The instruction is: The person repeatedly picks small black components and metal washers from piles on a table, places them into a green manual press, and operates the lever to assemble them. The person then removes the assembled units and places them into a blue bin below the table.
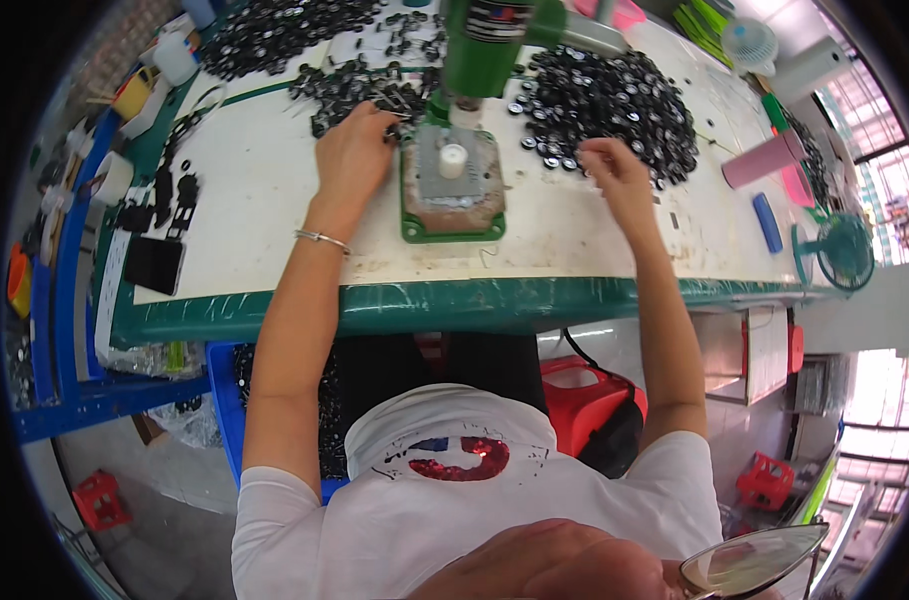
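Observation:
A green bench press [482, 50] stands in front of me, with a small white cylinder [452, 160] on the grey plate [464, 190] of its base. Left of the press, my left hand [356, 150] is at the edge of a heap of black parts with thin metal pins [349, 85]. Its fingers are bent together, and what they hold is too small to make out. My right hand [619, 172] is at the near edge of a pile of round black parts with pale centres [614, 105]. Its fingertips curl inward, slightly blurred, and any piece in them is hidden.
A phone [154, 265] and black straps [174, 195] lie at the left. More black parts [274, 35] cover the far left. On the right are a pink cylinder [764, 160], a blue object [767, 222] and a small green fan [842, 250]. The green table edge [474, 305] runs before me.

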`<state>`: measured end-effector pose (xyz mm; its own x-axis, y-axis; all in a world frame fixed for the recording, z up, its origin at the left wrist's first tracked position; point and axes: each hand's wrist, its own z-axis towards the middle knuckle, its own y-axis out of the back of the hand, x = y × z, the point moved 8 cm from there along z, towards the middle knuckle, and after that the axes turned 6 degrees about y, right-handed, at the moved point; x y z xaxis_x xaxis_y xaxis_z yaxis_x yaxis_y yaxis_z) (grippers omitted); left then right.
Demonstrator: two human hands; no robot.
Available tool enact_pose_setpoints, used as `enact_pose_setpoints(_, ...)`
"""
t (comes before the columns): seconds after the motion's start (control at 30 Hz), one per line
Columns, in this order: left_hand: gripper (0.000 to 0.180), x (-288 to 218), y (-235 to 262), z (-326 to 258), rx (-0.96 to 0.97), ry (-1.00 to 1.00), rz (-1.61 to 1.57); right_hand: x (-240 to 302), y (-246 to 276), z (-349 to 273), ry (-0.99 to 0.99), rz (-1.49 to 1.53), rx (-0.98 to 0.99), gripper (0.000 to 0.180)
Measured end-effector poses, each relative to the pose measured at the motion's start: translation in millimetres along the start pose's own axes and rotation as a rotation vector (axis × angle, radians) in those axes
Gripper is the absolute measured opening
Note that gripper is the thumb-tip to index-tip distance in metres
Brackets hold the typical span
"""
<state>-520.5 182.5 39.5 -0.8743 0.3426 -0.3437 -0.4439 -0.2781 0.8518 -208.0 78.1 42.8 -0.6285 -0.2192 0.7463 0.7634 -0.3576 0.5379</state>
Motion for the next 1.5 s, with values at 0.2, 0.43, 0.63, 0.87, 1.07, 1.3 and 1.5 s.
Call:
enact_pose_setpoints(0.2,0.018,20,0,5,0.105,0.082,-0.52,30,-28,-15,0.176,-0.456,0.058,0.02)
enact_pose_setpoints(0.43,0.013,13,-8,-8,0.437,0.442,-1.446,28,-44,-11,0.194,-0.588,0.064,0.012)
enact_pose_setpoints(0.63,0.024,6,-21,-9,0.615,0.443,-1.704,33,-49,-6,0.218,-0.654,0.105,0.015)
enact_pose_setpoints(0.87,0.024,7,-11,-9,0.481,0.438,-1.552,33,-47,4,0.112,-0.604,0.219,0.019)
enact_pose_setpoints(1.07,0.022,-6,-9,-14,0.454,0.385,-1.439,54,-47,13,0.092,-0.358,0.184,0.023)
enact_pose_setpoints(1.3,0.02,-17,2,-21,0.425,0.305,-1.366,128,-98,10,0.31,0.062,0.292,0.025)
enact_pose_setpoints(1.5,0.016,-21,2,-21,0.4,0.258,-1.332,110,-109,5,0.156,0.094,0.269,0.027)
